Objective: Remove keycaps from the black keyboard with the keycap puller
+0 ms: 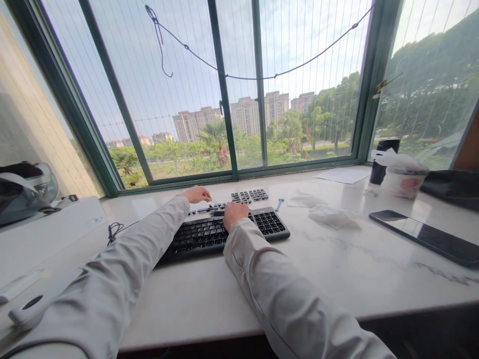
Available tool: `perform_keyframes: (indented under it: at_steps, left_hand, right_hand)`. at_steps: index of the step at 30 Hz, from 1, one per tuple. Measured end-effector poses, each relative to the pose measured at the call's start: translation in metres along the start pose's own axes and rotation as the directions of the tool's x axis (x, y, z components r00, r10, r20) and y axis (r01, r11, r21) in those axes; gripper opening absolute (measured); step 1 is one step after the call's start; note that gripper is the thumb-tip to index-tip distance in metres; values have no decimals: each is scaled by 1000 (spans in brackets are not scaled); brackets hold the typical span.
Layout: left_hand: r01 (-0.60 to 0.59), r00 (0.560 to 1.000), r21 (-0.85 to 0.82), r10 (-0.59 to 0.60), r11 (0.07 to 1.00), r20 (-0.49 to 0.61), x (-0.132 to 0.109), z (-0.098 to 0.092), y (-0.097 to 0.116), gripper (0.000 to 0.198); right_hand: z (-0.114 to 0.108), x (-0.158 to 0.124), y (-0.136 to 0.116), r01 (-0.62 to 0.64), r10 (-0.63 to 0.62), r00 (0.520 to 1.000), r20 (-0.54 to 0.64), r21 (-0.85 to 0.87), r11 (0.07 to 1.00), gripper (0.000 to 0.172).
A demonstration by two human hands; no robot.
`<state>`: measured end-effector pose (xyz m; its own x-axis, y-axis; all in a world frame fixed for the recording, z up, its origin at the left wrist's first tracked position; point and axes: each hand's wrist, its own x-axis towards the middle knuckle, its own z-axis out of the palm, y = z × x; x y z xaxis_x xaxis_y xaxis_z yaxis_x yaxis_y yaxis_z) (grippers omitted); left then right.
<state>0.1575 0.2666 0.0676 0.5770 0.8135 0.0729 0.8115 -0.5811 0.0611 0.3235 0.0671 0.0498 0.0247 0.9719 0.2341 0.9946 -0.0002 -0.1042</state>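
A black keyboard [202, 237] lies on the white marbled tabletop, its number pad [270, 224] showing right of my right wrist. My left hand [197, 194] is over the table just beyond the keyboard's back edge, fingers bent together; anything at its fingertips is too small to name. Curled closed, my right hand [235, 215] rests at the keyboard's upper middle. Its fingers face away, so what they hold is hidden. Loose black keycaps [249, 195] lie in rows behind the keyboard, some partly covered by my hands.
A small blue tool [280, 204] and crumpled clear plastic [331, 215] lie to the right. Farther right are a dark phone-like slab [426, 237], a bagged tub [404, 179] and a black cup [378, 167]. A white box [56, 239] stands left, near a black cable [114, 232].
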Motion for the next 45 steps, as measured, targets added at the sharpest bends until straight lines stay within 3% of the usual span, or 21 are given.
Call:
perform_keyframes:
  at_steps: [14,18,24,33,45]
  left_hand:
    - [76,997,-58,-78,995,-25,-2,20,-1,38]
    - [12,996,-125,-23,992,-89,-2,20,-4,38]
    - [-83,995,-208,69,975,-76,-7,17,-5,30]
    - [63,995,-287,-84,956,-62,-16,16,-4,29]
    - [135,986,-305,-157,943,-50,-19,15,-2,34]
  right_hand:
    - [3,2,1,2,-2,1000,-15,10,1000,29]
    - [3,1,1,6,-6,1000,-14,14,1000,30]
    - [2,1,1,5,-5,1000,-14,5,1000,29]
    - [3,2,1,2,-2,1000,-11,-7,1000,29]
    - [7,5,2,5,-5,1000,-27,-6,1000,27]
